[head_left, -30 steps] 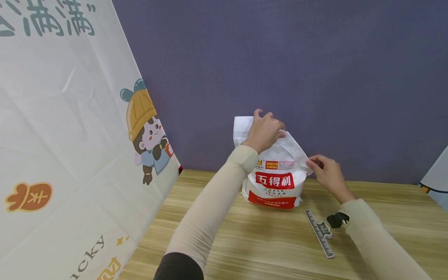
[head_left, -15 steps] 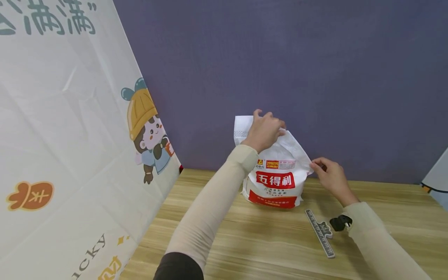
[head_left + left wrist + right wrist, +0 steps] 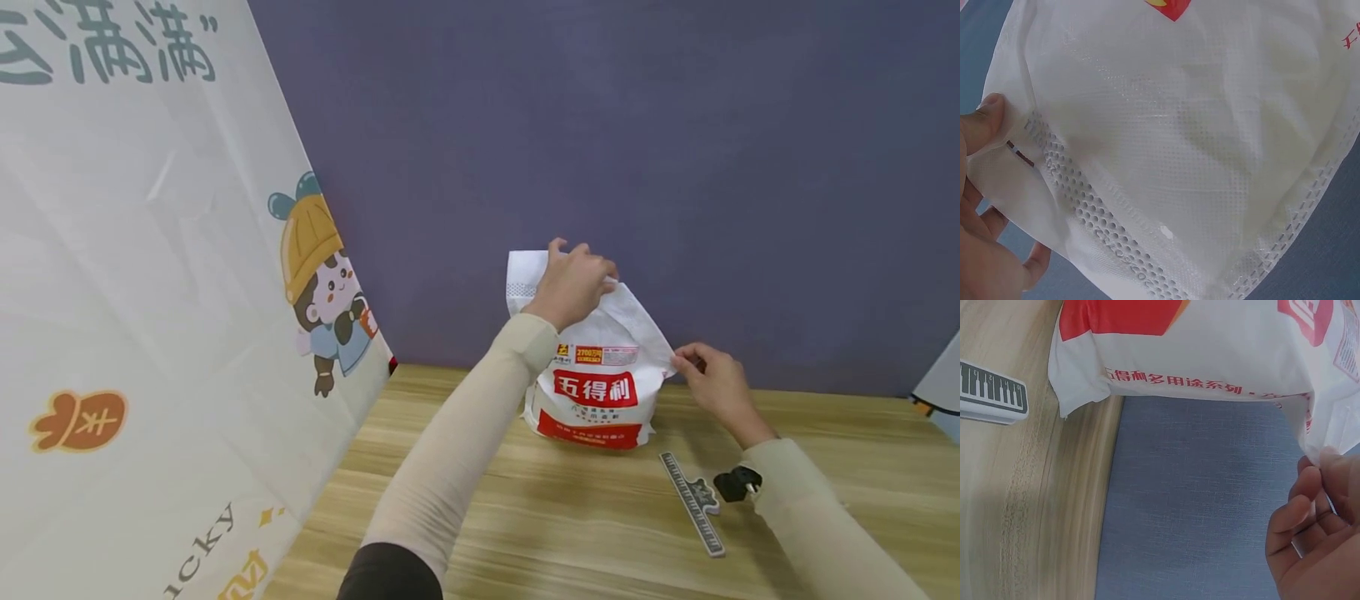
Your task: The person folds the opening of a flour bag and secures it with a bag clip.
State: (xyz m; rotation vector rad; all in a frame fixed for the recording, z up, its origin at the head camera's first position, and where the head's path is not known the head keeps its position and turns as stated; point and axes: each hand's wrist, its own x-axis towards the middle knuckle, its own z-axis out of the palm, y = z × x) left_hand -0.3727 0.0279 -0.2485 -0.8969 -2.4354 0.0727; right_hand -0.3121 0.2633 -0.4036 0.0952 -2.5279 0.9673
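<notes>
A white flour bag with red labels stands on the wooden table against the back panel. My left hand grips its top edge; in the left wrist view the thumb of that hand lies on the front of the bag and the fingers are behind it. With thumb and forefinger my right hand pinches the bag's right side, drawn out to a point. Close up, the right wrist view shows this pinch of the right hand on the bag's corner. The top left flap sticks up past the left hand.
A long grey-and-white clip with a piano-key pattern lies on the table in front of the bag, left of the right wrist's black camera. A dark blue panel rises behind, and a printed white sheet hangs at left.
My right hand has moved slightly right, drawing the bag's side corner outward. The left hand keeps its grip on the top. The head view has shifted a little.
</notes>
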